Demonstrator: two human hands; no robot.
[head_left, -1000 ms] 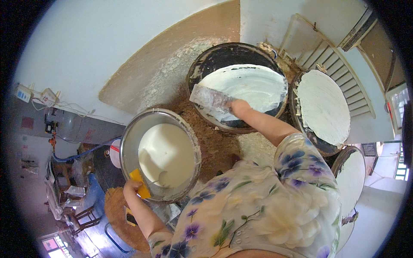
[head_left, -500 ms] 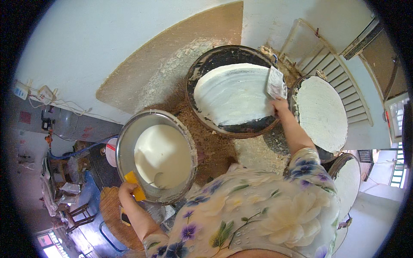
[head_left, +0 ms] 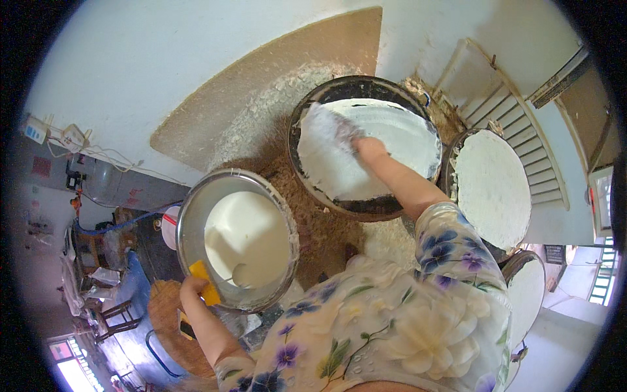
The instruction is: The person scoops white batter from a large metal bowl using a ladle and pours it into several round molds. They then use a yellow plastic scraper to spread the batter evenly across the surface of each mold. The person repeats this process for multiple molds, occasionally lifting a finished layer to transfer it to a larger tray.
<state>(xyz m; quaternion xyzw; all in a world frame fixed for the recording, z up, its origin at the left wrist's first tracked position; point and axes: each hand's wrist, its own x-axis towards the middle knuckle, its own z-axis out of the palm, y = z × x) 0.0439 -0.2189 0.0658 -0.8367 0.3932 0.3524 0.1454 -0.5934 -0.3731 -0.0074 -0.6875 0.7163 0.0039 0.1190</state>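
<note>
My right hand [head_left: 371,149] grips a flat, batter-coated spreader [head_left: 328,125], blurred by motion, over the left part of a round black griddle [head_left: 361,83]. A thin layer of white batter [head_left: 401,134] covers most of that griddle, with streaks and dark bare patches near the rim. Down at the left, my left hand [head_left: 193,288] holds a yellow scraper [head_left: 205,281] against the rim of a big metal basin [head_left: 189,219]. White batter [head_left: 248,228] fills the basin's lower part. A curved edge of something shows in it near the scraper; its kind I cannot tell.
At the right stands a second round griddle [head_left: 493,186] covered in white, and a third [head_left: 526,287] sits nearer. Metal bars [head_left: 516,134] lean at the wall behind. A round wooden top [head_left: 171,320] lies left of my left arm. Dried batter crusts the counter [head_left: 313,245].
My right hand has swept the spreader from the griddle's right edge to its left part, and batter now covers more of the right side. My left hand stays at the basin rim.
</note>
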